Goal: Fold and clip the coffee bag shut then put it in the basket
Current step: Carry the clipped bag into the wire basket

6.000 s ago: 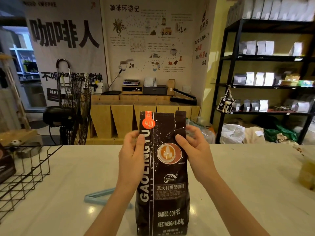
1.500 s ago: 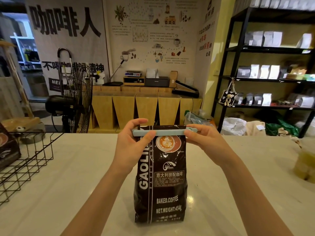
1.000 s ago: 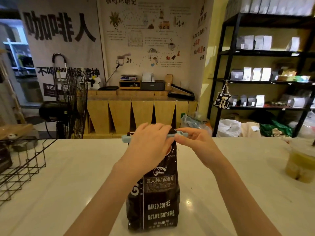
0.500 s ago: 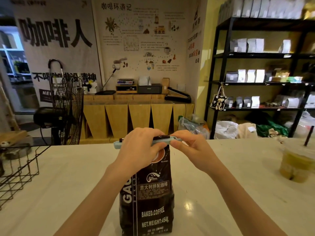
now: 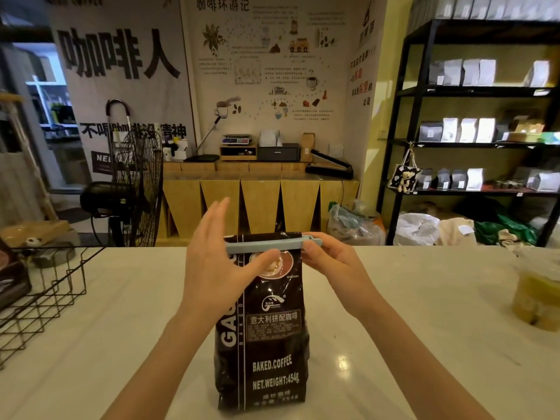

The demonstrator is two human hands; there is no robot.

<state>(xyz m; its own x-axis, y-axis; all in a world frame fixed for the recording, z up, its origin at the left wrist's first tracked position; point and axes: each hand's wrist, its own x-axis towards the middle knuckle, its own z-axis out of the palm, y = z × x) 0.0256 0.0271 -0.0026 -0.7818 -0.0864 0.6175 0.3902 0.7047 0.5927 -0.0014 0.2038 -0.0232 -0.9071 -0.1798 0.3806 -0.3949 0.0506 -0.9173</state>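
Observation:
A dark brown coffee bag [image 5: 266, 331] stands upright on the white counter [image 5: 424, 328], its top folded down. A pale blue clip [image 5: 266, 245] lies across the folded top. My right hand [image 5: 330, 262] pinches the clip's right end between thumb and fingers. My left hand [image 5: 218, 259] is at the bag's upper left with fingers spread and lifted; its thumb reaches across the bag just under the clip. The black wire basket [image 5: 51, 292] sits at the left edge of the counter.
Another dark bag [image 5: 12, 277] lies inside the basket. A plastic cup of yellowish drink [image 5: 538, 298] stands at the counter's right edge. Beyond the counter are a floor fan [image 5: 133, 183], wooden cabinets and black shelving with bags.
My left hand, which was closed over the clip's left part, has opened and lifted its fingers off. The right hand stays on the clip's right end. The bag stands where it was.

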